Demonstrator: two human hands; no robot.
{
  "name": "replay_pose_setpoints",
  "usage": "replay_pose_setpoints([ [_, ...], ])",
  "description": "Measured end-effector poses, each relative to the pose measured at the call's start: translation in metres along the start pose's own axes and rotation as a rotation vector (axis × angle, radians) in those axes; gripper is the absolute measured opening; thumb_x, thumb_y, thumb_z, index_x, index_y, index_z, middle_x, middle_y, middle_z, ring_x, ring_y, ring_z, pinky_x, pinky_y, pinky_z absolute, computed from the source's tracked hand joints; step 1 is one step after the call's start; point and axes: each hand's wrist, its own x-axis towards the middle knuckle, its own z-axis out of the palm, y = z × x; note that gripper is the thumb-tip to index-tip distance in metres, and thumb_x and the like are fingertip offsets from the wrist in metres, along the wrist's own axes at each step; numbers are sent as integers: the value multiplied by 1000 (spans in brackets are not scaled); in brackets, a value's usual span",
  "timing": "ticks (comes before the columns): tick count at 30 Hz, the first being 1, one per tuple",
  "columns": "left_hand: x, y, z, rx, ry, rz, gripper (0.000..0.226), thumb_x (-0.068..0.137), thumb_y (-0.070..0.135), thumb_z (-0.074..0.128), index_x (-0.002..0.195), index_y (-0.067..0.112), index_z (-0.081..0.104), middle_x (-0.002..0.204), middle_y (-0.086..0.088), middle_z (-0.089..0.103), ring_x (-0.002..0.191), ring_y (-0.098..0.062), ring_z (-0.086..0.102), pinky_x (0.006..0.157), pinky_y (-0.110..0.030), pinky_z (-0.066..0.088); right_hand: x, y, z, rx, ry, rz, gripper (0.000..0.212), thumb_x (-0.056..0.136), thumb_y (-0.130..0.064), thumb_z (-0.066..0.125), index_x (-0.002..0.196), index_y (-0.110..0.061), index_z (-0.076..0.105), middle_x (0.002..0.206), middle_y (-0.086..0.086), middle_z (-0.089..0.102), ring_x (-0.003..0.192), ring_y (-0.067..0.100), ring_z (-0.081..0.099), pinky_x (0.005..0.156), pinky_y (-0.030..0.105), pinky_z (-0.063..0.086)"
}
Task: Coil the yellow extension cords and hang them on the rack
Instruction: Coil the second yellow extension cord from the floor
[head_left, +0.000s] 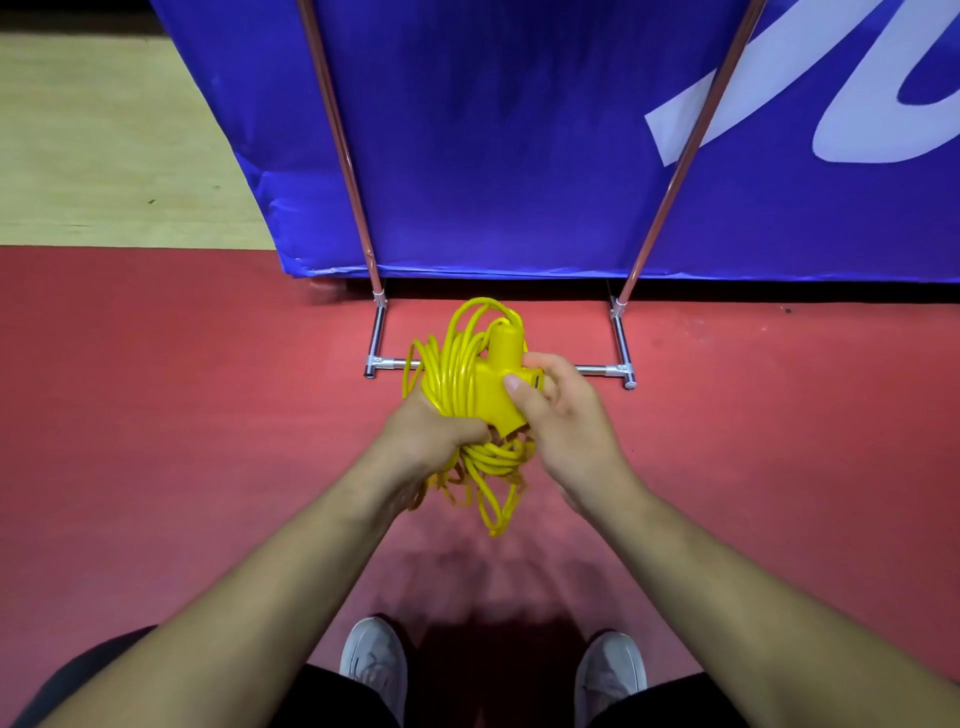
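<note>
Above the red rubbery floor, just in front of the chrome tube rack, the person's left hand clenches round the waist of a bundled yellow extension cord, with loops spilling above and below the fist. The right hand pinches the cord's yellow plastic socket block between thumb and curled fingers, pressing it against the coil. The coiling looks nearly finished, though the lower loops hang uneven. To finish well, the person would likely even those loops, bind the block's tail snugly round the bundle with the left fist firm, then lift the bundle to a hanging bar, which is out of view.
</note>
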Motion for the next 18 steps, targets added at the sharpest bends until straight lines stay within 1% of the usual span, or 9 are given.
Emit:
replay_pose_setpoints([
  [2,4,-1,-7,201,19,66,47,53,8,79,96,16,63,86,-16,69,71,-22,62,68,-45,56,5,-8,-12,34,-33,40,23,79,-29,60,98,-16,60,73,13,48,68,24,43,59,38,39],
  [5,12,5,-32,505,213,52,62,65,11,79,117,20,45,81,-9,62,72,-26,60,67,-38,49,12,-21,-41,113,-217,271,15,88,-13,55,94,-1,62,83,22,56,72,28,52,61,33,45],
  [6,14,8,-41,529,245,76,66,66,12,78,119,24,40,74,-7,59,65,-27,57,61,-38,46,12,-21,-50,16,-333,329,14,91,-9,53,96,0,62,86,24,58,74,29,54,64,35,45],
  [8,13,13,-51,514,181,204,70,64,9,74,118,35,39,67,-4,57,53,-23,52,54,-39,47,9,-15,-58,-210,-502,374,9,92,-8,55,96,-6,63,87,21,60,76,27,54,64,34,42],
  [9,9,18,-51,512,121,279,73,64,7,72,120,40,40,71,-2,60,53,-19,53,54,-38,49,7,-12,-55,-255,-522,375,7,87,-10,58,93,-9,63,84,18,61,74,25,54,63,33,40],
  [11,5,21,-46,533,22,398,79,67,4,72,130,41,43,100,8,66,69,-7,61,70,-33,54,8,-7,-41,-253,-476,364,13,79,-20,62,88,-11,61,76,10,59,68,20,53,62,32,40],
  [13,3,24,-37,534,-12,478,75,70,1,71,134,34,49,124,19,58,79,12,58,78,-13,45,7,-6,-24,-223,-447,318,19,87,-28,67,92,-12,59,76,8,56,68,16,50,61,27,40],
  [16,3,25,-25,458,-34,447,68,69,-10,64,128,24,58,121,16,59,70,19,54,68,-1,36,2,0,-8,-118,-457,253,10,91,-12,64,84,-14,57,67,5,54,63,14,46,60,26,36],
  [18,6,21,-22,429,-59,427,69,68,-13,63,128,22,58,121,18,58,85,22,54,75,-1,36,0,1,-6,-88,-415,285,20,87,-3,65,75,-15,56,68,7,58,59,13,52,59,27,40],
])
